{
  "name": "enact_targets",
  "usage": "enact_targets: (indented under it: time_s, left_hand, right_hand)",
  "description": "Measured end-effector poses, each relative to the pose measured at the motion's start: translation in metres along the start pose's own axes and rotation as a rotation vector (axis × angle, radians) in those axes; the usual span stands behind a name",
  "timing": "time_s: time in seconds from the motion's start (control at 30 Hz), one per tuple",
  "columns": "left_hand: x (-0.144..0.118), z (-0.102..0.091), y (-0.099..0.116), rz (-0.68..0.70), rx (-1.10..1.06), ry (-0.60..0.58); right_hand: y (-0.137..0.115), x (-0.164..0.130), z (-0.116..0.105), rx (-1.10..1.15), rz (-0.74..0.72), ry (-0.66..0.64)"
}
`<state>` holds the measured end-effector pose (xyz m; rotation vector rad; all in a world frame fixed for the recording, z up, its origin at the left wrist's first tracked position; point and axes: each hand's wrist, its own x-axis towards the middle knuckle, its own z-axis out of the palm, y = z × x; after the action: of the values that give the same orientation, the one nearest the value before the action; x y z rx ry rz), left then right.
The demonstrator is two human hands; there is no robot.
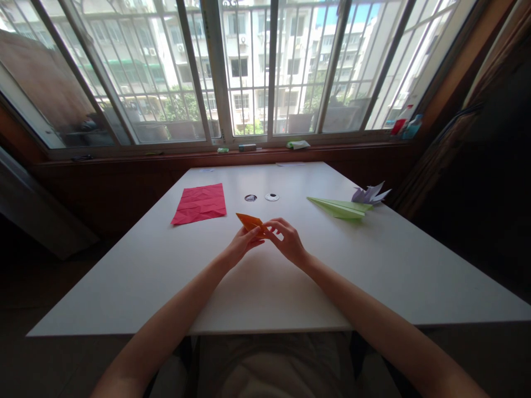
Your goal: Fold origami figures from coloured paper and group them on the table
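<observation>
Each grip pinches the orange folded paper: left hand beneath, right hand beside.

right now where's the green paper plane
In the head view the green paper plane lies on the white table, to the right of the hands and beyond them, with its tail beside the pale purple folded paper.

Red sheet left, green plane right; between open.
</observation>
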<state>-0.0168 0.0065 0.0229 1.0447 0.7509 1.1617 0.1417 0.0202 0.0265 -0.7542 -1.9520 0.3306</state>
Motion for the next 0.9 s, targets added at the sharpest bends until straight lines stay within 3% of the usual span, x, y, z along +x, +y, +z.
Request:
enact_targets:
  time_s: [0.33, 0.9]
  left_hand:
    - [-0.0072, 0.0084, 0.0061, 0.002, 0.147, -0.11]
    - [-0.0042, 0.0033, 0.0051, -0.009, 0.169, -0.165]
  right_hand:
    - [0.0101, 0.0004, 0.0021, 0.039, -0.044, 0.007]
    - [0.0079, 0.0031, -0.0026, 0.242, 0.076, -0.016]
